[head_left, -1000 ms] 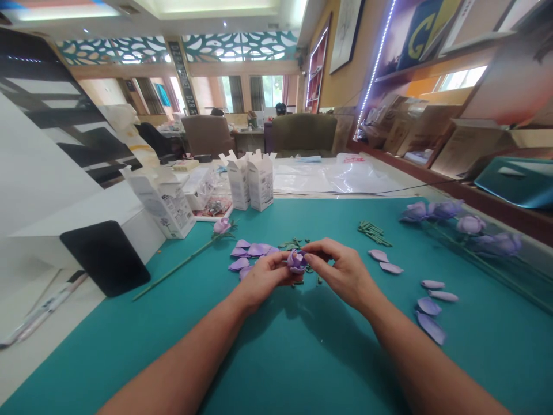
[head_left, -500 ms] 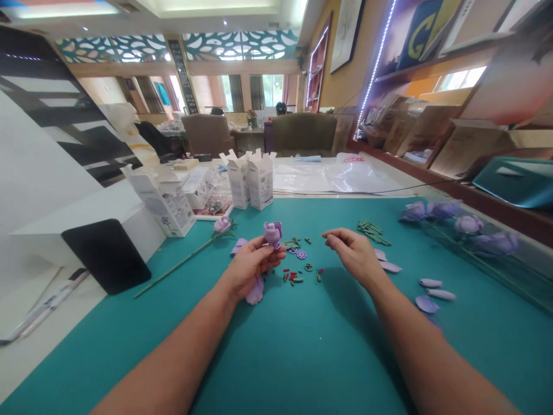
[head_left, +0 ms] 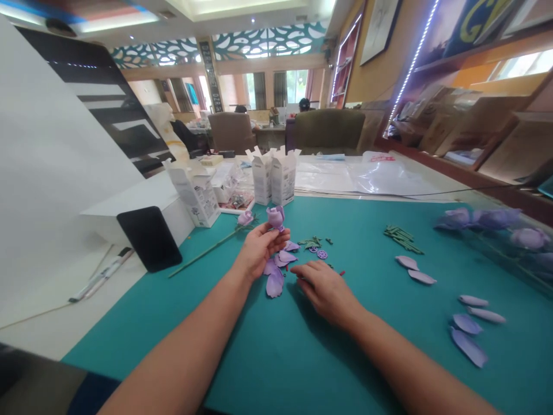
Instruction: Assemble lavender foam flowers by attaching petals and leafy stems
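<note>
A purple toy rosebud (head_left: 275, 217) is held upright by its base between the thumb and fingers of my left hand (head_left: 258, 252). Just below, several loose purple petals (head_left: 275, 283) lie in a cluster on the green mat. My right hand (head_left: 324, 288) hovers low beside them, palm down, with its index finger stretched toward the petals and apparently nothing in it. Beyond it are two purple wheel-shaped pieces (head_left: 322, 254) and small green parts (head_left: 309, 242). A tiny red piece (head_left: 343, 272) shows past my knuckles; other small parts are hidden under my right hand.
An assembled rose (head_left: 206, 252) lies left, near a black tablet-like panel (head_left: 149, 239). White boxes (head_left: 283, 176) stand behind. Green stem pieces (head_left: 404, 238), pale petals (head_left: 421, 277) and more purple roses (head_left: 496, 218) lie right on the green mat (head_left: 367, 346).
My right hand has moved left and down to the loose petals. My left hand still holds the rosebud. The view has turned left, so the scene sits further right.
</note>
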### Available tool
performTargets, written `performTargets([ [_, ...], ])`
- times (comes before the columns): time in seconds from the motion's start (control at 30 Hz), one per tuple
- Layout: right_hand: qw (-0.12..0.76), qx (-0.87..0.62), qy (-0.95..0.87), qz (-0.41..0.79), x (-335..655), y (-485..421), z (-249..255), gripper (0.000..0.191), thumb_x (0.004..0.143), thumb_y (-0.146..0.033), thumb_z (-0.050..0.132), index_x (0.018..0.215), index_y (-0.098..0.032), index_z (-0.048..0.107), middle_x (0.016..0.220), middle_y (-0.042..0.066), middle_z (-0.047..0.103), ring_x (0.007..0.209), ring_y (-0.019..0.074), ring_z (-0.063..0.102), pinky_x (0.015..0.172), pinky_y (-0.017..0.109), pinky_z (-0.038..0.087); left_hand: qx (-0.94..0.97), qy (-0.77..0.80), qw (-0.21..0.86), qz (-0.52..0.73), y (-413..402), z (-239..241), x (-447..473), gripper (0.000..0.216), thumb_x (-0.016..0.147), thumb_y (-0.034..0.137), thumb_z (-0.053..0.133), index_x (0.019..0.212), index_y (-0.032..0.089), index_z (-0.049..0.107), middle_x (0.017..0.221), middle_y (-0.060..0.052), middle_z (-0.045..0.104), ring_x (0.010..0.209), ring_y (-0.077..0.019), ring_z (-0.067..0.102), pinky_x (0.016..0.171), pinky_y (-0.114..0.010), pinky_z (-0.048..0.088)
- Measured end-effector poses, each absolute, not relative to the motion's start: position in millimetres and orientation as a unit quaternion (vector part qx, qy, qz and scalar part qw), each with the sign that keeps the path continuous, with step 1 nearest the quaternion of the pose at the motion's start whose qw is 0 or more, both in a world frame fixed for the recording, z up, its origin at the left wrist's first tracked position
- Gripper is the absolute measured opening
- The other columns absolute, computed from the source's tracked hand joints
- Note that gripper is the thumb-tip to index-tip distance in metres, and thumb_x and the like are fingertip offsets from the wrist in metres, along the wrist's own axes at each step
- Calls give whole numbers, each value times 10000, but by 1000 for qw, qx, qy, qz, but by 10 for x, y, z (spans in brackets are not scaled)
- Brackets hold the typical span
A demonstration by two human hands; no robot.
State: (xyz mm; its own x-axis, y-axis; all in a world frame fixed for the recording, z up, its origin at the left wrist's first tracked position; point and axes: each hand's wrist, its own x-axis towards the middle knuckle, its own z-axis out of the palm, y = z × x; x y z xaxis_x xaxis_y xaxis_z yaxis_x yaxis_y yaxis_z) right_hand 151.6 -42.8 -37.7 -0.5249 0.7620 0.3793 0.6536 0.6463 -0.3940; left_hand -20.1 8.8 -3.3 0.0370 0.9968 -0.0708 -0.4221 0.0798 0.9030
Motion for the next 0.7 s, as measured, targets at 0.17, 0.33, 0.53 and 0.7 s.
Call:
performTargets([
  [0.17, 200, -427, -877, 94, 1293, -444, -292, 176, 878, -174, 449, 949, -192, 609, 900, 74, 662, 864, 220, 582, 723, 322, 438, 372, 388, 615, 577, 104, -62, -215, 98, 791, 107, 613, 884, 132, 626, 826, -64, 718, 707, -121, 681, 679, -230, 532],
  [0.33, 114, -505, -848, 112, 1017, -413, -190, 173, 838, -311, 522, 940, -176, 556, 857, 104, 679, 783, 258, 624, 573, 303, 365, 375, 389, 608, 581, 116, -52, -245, 112, 781, 127, 634, 893, 136, 635, 840, -69, 720, 735, -128, 681, 695, -232, 525],
  [0.53, 110, -525, -829, 159, 976, -340, -301, 235, 802, -287, 544, 1012, -192, 500, 888, 95, 694, 754, 246, 647, 555, 284, 309, 373, 389, 610, 580, 104, -28, -236, 105, 777, 115, 625, 879, 135, 642, 847, -73, 719, 746, -135, 677, 718, -248, 520],
  [0.7, 141, -520, -821, 188, 1035, -312, -341, 168, 793, -203, 530, 958, -208, 503, 834, 57, 684, 715, 209, 627, 547, 264, 261, 381, 394, 616, 566, 93, -30, -211, 113, 790, 101, 588, 872, 135, 658, 850, -73, 723, 754, -137, 680, 727, -251, 516],
])
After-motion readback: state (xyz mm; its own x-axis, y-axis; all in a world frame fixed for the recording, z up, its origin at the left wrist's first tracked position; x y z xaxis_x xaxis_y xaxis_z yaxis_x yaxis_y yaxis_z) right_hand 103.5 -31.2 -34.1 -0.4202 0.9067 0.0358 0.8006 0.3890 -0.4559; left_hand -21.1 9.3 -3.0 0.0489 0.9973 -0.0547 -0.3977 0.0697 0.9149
